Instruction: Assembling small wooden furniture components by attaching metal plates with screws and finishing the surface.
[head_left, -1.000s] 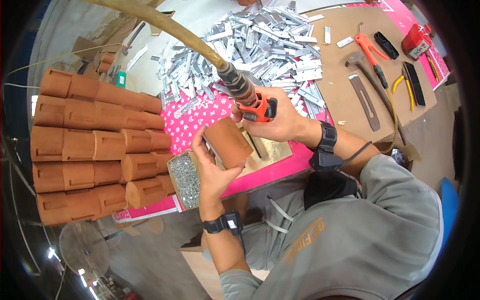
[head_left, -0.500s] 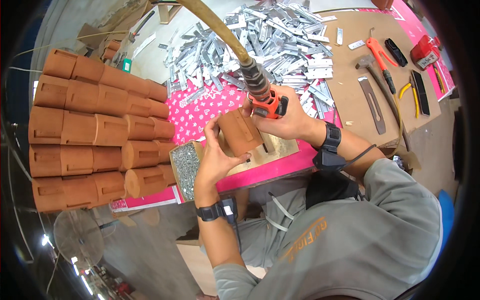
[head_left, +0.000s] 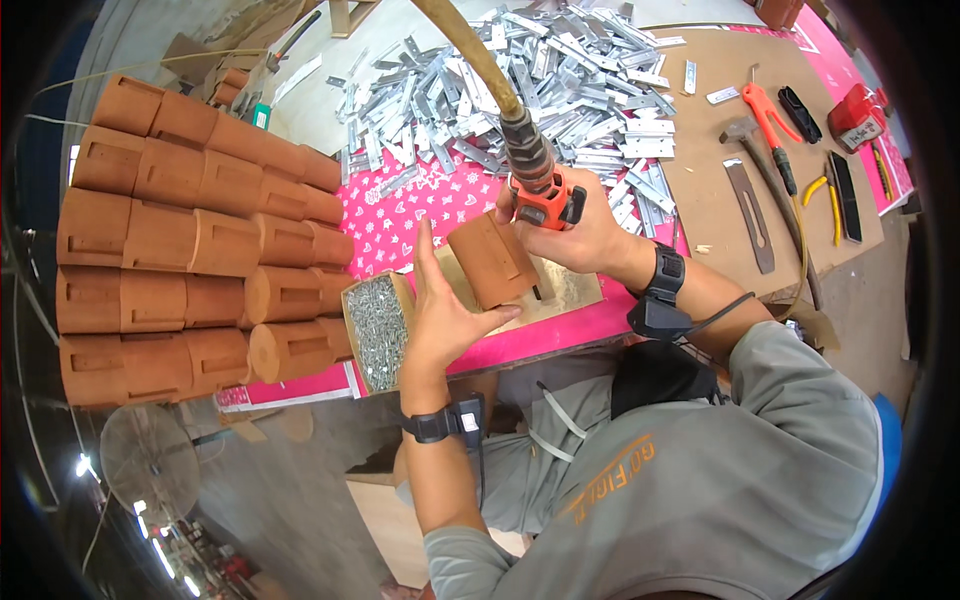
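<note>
An orange and black pneumatic screwdriver (head_left: 545, 200) with a thick yellowish hose is gripped in my right hand (head_left: 588, 238). It stands above the far right side of a reddish-brown cylindrical block (head_left: 490, 265), and its tip is hidden. The block lies on a pale board (head_left: 572, 292), with a long recess on its upper side. Left of it, my left hand (head_left: 445, 325) is open, thumb and fingers spread apart and holding nothing. Beside that hand sits an open cardboard box (head_left: 378, 330) full of small silvery screws.
Similar reddish-brown blocks (head_left: 195, 240) are stacked in rows at left. Loose metal plates (head_left: 530, 85) form a large pile at the back. On brown cardboard at right lie a hammer (head_left: 745, 130), an orange-handled tool (head_left: 765, 115), yellow-handled pliers (head_left: 832, 205) and a red bottle (head_left: 857, 118).
My left hand has let go of the block and spread its fingers beside it. The screwdriver and my right hand have shifted slightly right in view.
</note>
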